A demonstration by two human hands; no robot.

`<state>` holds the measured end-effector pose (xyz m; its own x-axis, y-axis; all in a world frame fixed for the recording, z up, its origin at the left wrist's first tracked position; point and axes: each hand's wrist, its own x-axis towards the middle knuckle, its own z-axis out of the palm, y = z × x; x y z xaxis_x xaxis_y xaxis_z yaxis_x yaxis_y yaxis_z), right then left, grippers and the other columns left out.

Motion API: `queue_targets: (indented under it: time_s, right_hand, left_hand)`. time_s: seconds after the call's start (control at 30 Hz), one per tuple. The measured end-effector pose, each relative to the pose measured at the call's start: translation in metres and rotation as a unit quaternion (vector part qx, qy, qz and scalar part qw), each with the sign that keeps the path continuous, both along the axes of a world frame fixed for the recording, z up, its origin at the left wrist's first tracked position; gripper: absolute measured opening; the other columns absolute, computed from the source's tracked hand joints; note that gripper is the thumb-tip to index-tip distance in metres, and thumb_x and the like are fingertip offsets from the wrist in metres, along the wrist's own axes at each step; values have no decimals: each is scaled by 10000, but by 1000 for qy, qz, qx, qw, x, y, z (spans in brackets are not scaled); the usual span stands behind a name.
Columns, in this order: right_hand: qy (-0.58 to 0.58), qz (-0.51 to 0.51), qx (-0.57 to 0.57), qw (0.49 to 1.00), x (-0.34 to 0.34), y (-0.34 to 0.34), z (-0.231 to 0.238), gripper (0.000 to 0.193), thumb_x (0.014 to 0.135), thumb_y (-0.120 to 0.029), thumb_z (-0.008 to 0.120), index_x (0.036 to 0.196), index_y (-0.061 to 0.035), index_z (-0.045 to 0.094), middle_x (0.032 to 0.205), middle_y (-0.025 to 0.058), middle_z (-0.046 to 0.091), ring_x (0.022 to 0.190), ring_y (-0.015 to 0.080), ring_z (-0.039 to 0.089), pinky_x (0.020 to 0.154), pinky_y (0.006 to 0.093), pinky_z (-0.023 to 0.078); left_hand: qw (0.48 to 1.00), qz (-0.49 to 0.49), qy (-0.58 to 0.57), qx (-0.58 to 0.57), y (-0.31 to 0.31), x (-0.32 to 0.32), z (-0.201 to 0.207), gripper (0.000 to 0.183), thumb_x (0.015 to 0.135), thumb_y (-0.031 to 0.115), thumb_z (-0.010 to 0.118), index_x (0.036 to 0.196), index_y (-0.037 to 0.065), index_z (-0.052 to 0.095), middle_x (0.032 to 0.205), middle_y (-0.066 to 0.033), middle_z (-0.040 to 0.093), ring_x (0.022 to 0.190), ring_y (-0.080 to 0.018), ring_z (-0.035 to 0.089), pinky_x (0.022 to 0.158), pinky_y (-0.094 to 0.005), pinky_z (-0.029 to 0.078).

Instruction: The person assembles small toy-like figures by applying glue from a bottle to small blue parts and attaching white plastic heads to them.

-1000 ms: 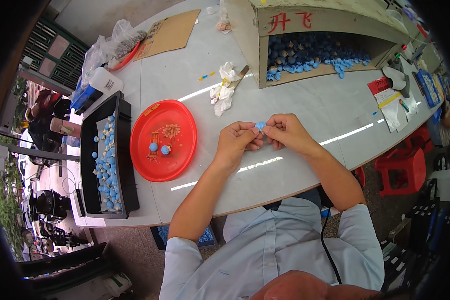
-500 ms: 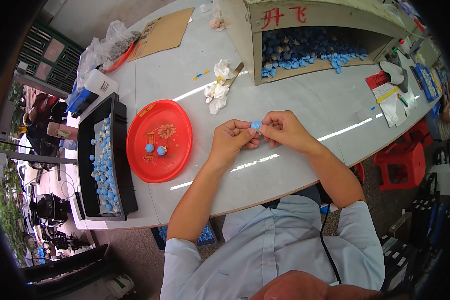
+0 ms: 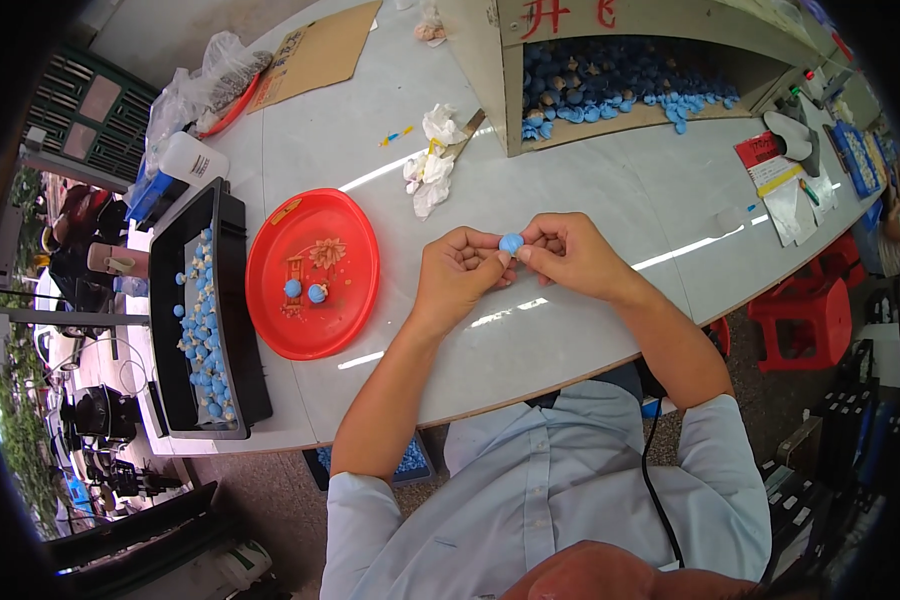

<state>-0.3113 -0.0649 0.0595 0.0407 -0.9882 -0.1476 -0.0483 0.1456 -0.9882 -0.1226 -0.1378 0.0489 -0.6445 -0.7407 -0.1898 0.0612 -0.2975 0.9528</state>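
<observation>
Between my two hands is a small round blue piece [image 3: 511,243], pinched above the table. My left hand [image 3: 462,270] grips its left side with thumb and forefinger, the other fingers curled. On its right side, the thumb and forefinger of my right hand [image 3: 570,255] close on it. To the left lies a red plastic plate [image 3: 355,310] with two similar blue balls [image 3: 317,293] on it, each showing a pale part. Farther left, a black tray [image 3: 253,385] holds many more blue pieces [image 3: 205,350] with pale tips.
A box-like shelf [image 3: 470,70] full of blue pieces stands at the back. Crumpled white tissues [image 3: 432,170] and a cardboard sheet [image 3: 315,55] lie on the table [image 3: 590,180]. Papers [image 3: 785,195] are at the right, red stools [image 3: 800,325] beyond the edge. A white jug [image 3: 195,160] stands behind the tray.
The view has shifted slightly, so the table things sit a little farther left and up. Both hands keep hold of the blue piece, which now shows more of its round blue side.
</observation>
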Motion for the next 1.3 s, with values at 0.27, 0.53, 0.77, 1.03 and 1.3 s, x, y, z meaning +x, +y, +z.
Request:
queue_targets:
  time_s: [0.27,0.53,0.77,1.03,1.3]
  right_hand:
    - [9,-23,-30,999,3,-3,0,136,898,-97,661,912,37,645,783,49,663,653,66,587,552,227,484]
    - [46,2,-6,999,0,-4,2,168,924,-74,618,1062,19,643,872,49,676,723,69,605,629,223,508]
    - [13,-39,-3,999,2,-5,4,172,905,-82,650,1032,34,649,818,38,668,663,68,587,583,232,487]
    - [121,-62,-168,976,11,-1,-3,207,832,26,682,1030,-11,634,800,0,611,696,45,559,610,202,462]
    - [300,-111,-377,869,15,0,-1,279,728,4,762,956,-60,616,760,44,611,621,161,634,520,279,482]
  left_hand:
    - [1000,18,10,0,1,-2,2,185,892,10,659,1045,-75,598,945,-143,688,807,-141,690,710,-245,590]
    - [999,25,-23,-42,2,-4,-2,192,905,13,639,1075,-59,586,971,-130,685,844,-147,690,725,-254,583]
    - [997,36,-7,-65,5,-5,-1,226,887,-9,649,1093,-66,576,1035,-135,661,917,-149,670,805,-254,552]
    - [996,23,56,-66,5,-5,-5,311,903,7,659,1172,-74,528,1116,-167,647,1028,-187,653,898,-294,546]
    - [989,-44,131,57,0,-3,-2,362,951,95,611,1260,-61,506,1172,-192,636,1112,-250,631,967,-375,533]
